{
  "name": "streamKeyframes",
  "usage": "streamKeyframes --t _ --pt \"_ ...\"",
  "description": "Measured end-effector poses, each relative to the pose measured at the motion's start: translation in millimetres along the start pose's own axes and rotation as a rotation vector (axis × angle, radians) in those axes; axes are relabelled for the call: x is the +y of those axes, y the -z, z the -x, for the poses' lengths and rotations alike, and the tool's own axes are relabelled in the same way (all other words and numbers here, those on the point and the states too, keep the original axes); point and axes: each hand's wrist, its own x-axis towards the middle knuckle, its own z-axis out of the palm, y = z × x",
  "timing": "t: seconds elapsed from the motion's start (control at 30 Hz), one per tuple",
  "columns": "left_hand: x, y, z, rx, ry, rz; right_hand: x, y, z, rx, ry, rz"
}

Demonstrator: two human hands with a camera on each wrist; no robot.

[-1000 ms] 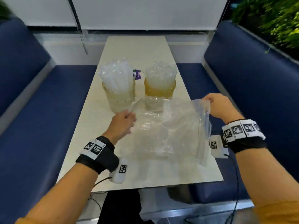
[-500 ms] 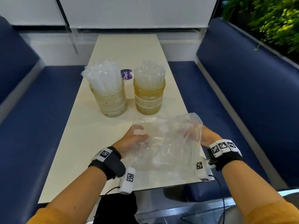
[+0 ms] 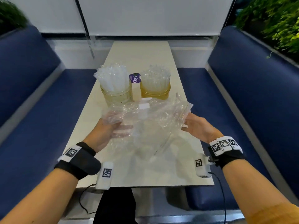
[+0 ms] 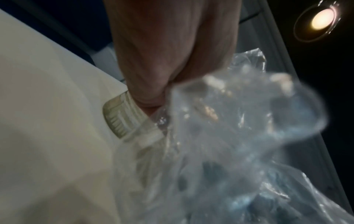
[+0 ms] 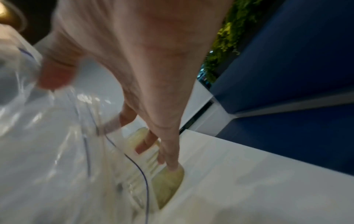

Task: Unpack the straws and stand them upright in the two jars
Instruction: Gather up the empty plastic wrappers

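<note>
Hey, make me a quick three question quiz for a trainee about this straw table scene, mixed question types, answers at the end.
1. True or false: both jars, the left jar and the right jar, already have straws standing in them.
2. Multiple choice: the clear plastic bag is A) lying flat on the blue bench, B) held between the left hand and the right hand above the table, C) stuffed into a jar.
3. Fill in: the small purple label sits ______ the two jars.

Key: 1 true; 2 B; 3 between.
</note>
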Motion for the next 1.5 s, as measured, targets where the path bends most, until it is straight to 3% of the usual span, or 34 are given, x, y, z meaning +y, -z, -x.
streamKeyframes --t 0.07,0.2,0.3,0.37,0.43,0.5,0.6,0.77,0.9,0.97,1.03,1.1,1.2,1.33,1.5 --pt "8.1 -0.7 11.2 0.02 -0.026 -0.039 -1.1 -13.8 1.0 -0.152 -0.005 0.132" --pt "15.5 -1.4 25.7 0.072 -0.05 -0.026 -12.3 -54.9 4.3 -0.249 0.097 0.31" --pt "20.9 -1.8 32.2 0.105 -0.13 -0.076 -13.2 -87.9 7.3 -0.2 0.158 0.397" --pt "27.5 -5.7 38.8 0.136 -0.204 -0.123 -5.9 -113.9 1.5 -0.077 0.193 0.423" --pt "31.8 -1.2 44.5 0.143 -0.273 -0.191 -0.2 -132.9 -9.5 0.081 0.226 0.368" --pt "36.6 15.5 51.2 0.109 -0.285 -0.295 0.1 -133.8 -22.2 0.101 0.153 0.192" --pt "49.5 47.9 64.6 0.051 -0.217 -0.324 -8.6 -112.7 -30.3 0.0 0.07 0.033" --pt "59.0 84.1 84.0 -0.027 -0.066 -0.272 -22.1 -102.4 -27.1 -0.2 0.146 0.163" --pt "60.3 124.1 87.2 -0.284 0.011 -0.415 -19.8 -116.9 -34.3 -0.232 0.239 0.252" --pt "60.8 150.6 92.3 -0.368 0.045 -0.25 -18.7 -124.4 -38.5 -0.238 0.274 0.312" --pt "65.3 167.4 97.3 -0.418 0.114 0.134 -22.8 -131.9 -40.5 -0.21 0.318 0.386" --pt "68.9 170.2 99.3 -0.25 0.182 0.267 -28.0 -144.9 -43.0 -0.181 0.369 0.417" --pt "63.3 155.8 99.9 -0.115 0.149 0.018 -30.4 -167.9 -48.3 -0.116 0.442 0.414" --pt "61.8 162.7 92.4 0.109 0.006 -0.053 -14.9 -189.3 -47.6 0.004 0.455 0.571" --pt "81.5 225.8 100.2 0.247 -0.197 -0.131 -2.4 -216.6 -0.4 0.024 0.233 0.576"
